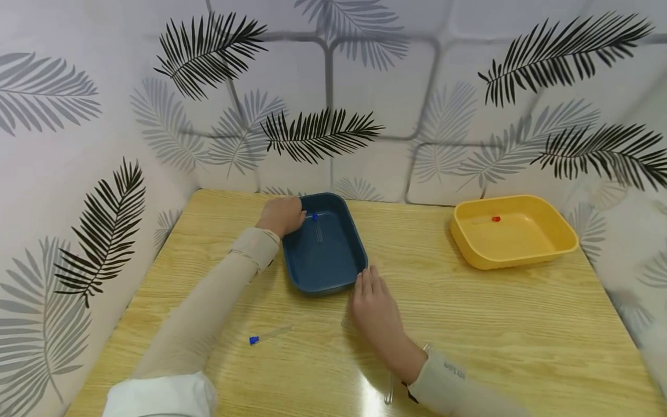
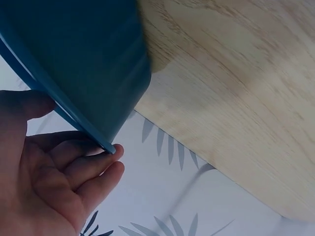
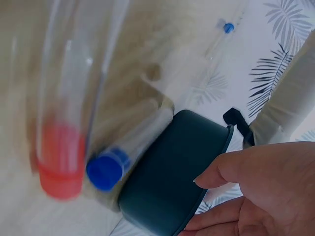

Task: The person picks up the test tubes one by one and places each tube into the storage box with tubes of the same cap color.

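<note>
A dark blue tray (image 1: pixel 325 284) sits on the table with a blue-capped clear tube (image 1: pixel 319 230) inside. My left hand (image 1: pixel 283 216) holds its far left rim; in the left wrist view the thumb and fingers pinch that rim (image 2: pixel 74 115). At the near right corner is my right hand (image 1: pixel 377 315), its thumb against the tray's outer wall (image 3: pixel 172 167) and its fingers at the rim in the right wrist view. A red-capped tube (image 3: pixel 61 162) and a blue-capped tube (image 3: pixel 106 169) lie close to the right wrist, mostly covered by that arm in the head view.
Another blue-capped tube (image 1: pixel 271 335) lies on the wooden table (image 1: pixel 469 324), left of the right hand. At the back right stands a yellow tray (image 1: pixel 513 258) containing a tube with a red cap (image 1: pixel 496 219). Leaf-patterned sheeting (image 1: pixel 375 104) borders the table's back and sides.
</note>
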Tool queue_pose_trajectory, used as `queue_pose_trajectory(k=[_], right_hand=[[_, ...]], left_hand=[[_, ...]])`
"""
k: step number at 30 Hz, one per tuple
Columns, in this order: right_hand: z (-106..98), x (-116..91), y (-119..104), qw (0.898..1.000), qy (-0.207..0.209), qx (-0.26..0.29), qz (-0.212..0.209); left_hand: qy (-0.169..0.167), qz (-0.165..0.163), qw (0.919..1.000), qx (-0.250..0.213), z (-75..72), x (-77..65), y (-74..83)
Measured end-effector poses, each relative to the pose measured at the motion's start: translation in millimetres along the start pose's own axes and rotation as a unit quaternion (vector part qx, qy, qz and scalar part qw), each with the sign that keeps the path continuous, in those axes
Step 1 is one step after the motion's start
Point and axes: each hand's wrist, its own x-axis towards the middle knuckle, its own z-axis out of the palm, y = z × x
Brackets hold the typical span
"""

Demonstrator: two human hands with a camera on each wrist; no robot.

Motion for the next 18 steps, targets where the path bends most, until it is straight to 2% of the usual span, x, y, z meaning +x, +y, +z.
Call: queue_pose_trajectory(k=[3,6,14,18], right_hand=[[-1.4,-4.0,-4.0,0.999,0.038,0.007,0.005],[-2.8,-7.8,-6.9,0.999,0.043,0.021,0.005],[-12.8,-12.7,-12.3,0.999,-0.019,0.048,-0.016],[-14.0,-13.1,-15.2,0.998,-0.026,0.056,-0.028]], left_hand=[[-0.011,0.014,0.9998,0.005,-0.9,3.1,3.9],[-0.022,0.024,0.9995,0.0,-0.5,6.7,7.4],[-0.014,0.057,0.9982,-0.013,3.3,14.3,13.9],[-0.018,0.059,0.9979,-0.018,4.9,17.9,16.8]])
